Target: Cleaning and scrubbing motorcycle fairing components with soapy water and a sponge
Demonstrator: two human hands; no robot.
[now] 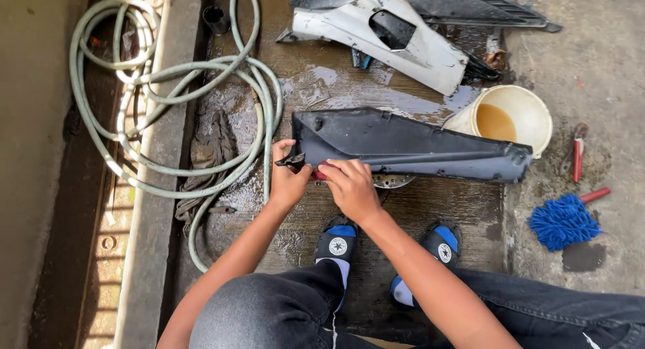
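A long black plastic body panel (403, 144) lies across the wet wooden floor in front of me. My left hand (287, 178) grips its near left corner. My right hand (349, 184) presses a small reddish pad (322, 174) against the panel's lower edge, fingers closed over it. A round metal drain cover (393, 181) shows just under the panel, beside my right hand.
A white and black body panel (383, 33) lies farther back. A cream bucket (517, 114) of brownish liquid stands at the right. A blue mop-head brush (563, 220), a red-handled tool (578, 157), a coiled green hose (168, 87) and a dark rag (211, 154) surround me.
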